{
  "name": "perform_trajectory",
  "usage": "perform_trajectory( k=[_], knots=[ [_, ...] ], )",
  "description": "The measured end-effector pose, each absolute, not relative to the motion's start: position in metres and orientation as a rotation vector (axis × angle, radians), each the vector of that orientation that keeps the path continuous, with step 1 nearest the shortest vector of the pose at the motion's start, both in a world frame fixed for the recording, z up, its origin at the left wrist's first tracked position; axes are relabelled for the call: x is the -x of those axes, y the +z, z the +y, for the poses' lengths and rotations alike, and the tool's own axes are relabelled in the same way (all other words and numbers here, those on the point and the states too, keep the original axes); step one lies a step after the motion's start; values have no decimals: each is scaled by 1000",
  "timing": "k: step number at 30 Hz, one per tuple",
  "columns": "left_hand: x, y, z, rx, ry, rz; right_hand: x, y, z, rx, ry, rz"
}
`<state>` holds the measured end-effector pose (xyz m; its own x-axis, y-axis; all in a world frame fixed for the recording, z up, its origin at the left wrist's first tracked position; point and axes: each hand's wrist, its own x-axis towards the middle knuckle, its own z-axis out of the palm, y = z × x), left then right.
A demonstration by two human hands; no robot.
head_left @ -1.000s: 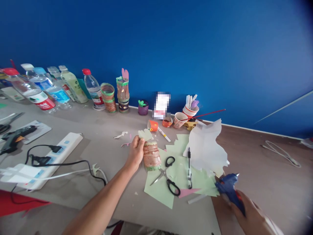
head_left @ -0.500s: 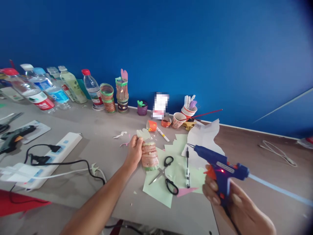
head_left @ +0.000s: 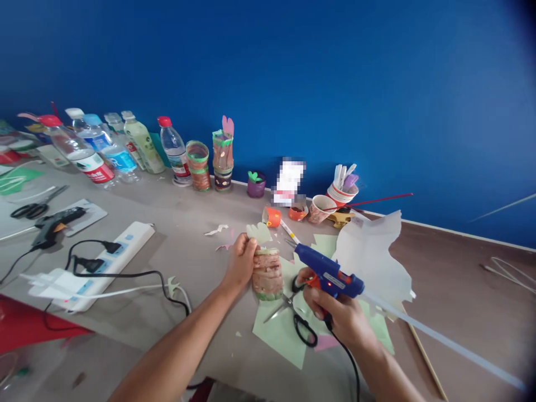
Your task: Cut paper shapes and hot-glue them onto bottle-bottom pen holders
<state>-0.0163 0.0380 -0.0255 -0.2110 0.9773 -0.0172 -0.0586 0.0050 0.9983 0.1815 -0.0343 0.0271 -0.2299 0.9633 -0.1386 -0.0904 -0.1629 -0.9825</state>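
Observation:
My left hand (head_left: 240, 263) pinches a pale green paper cutout (head_left: 259, 233) just above the rim of a brown and green wrapped jar (head_left: 268, 273). Its fingers also lie against the jar's left side; whether they grip the jar, I cannot tell. In my right hand (head_left: 341, 315) is a blue hot glue gun (head_left: 326, 271), its red light on and a long glue stick trailing from the back. The nozzle points left, near the cutout but apart from it. Black-handled scissors (head_left: 305, 329) lie partly open on pale green paper (head_left: 276, 340), partly hidden by my right hand.
Bottles (head_left: 176, 153) and wrapped jars (head_left: 198, 167) line the wall. Paper cups (head_left: 320, 207) and a purple pot (head_left: 255, 185) stand at the back. A power strip (head_left: 134, 240) with cords and a black glue gun (head_left: 56, 223) lie left. White paper (head_left: 371, 245) sits right.
My right hand has brought the glue gun leftward, closer to the jar and the paper cutout. My left hand keeps its hold on the cutout. The view has shifted slightly left.

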Motion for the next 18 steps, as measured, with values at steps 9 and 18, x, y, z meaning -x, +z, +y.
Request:
perform_trajectory(
  k=[9,18],
  knots=[
    [15,-25,36,-1001,1379,1276,-191,30,-41,1436,1489,-1425],
    [13,-21,32,-1057,1381,1288,-188,36,-47,1414,1519,-1521]
  ],
)
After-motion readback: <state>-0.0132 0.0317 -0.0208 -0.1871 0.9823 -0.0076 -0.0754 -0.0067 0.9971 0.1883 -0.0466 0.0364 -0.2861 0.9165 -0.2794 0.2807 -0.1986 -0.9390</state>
